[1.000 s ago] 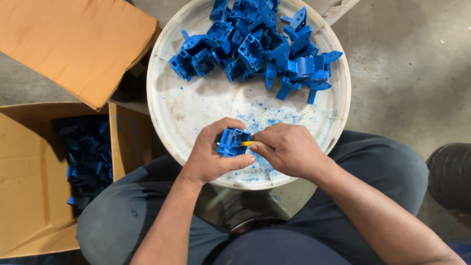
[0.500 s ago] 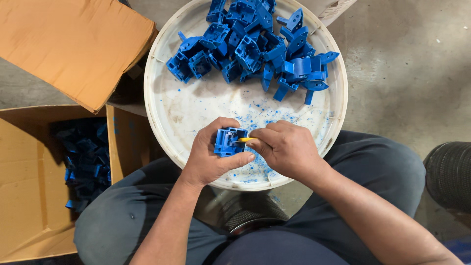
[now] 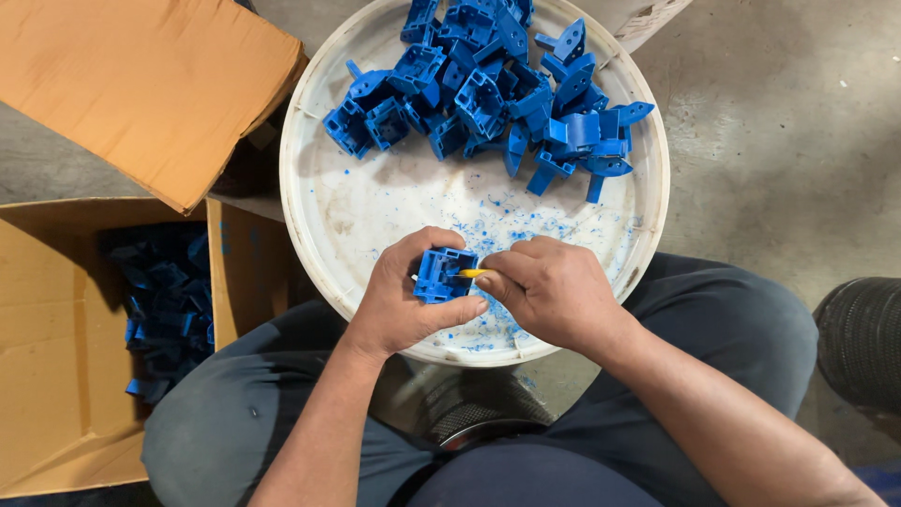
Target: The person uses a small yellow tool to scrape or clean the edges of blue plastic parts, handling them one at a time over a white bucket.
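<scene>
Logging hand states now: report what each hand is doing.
Left hand: closed around a blue moulded plastic part.
Right hand: closed, pinching a small yellow-handled tool against that part.

Boxy blue plastic part (image 3: 444, 274), open side up, against a yellow, perhaps bladed, tool (image 3: 473, 273).

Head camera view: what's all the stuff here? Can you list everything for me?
Round tray: one, white, on the person's lap.
Loose plastic parts: a heap, blue, far side of the tray.
Shavings: many, blue, scattered on the tray.
Open carton: one, brown, at left, with blue parts inside.
Cardboard flap: one, brown, upper left.
Floor: grey concrete.
Black ribbed object: one, right edge.
Left hand: grips one blue part.
Right hand: pinches a small yellow tool against that part.
</scene>
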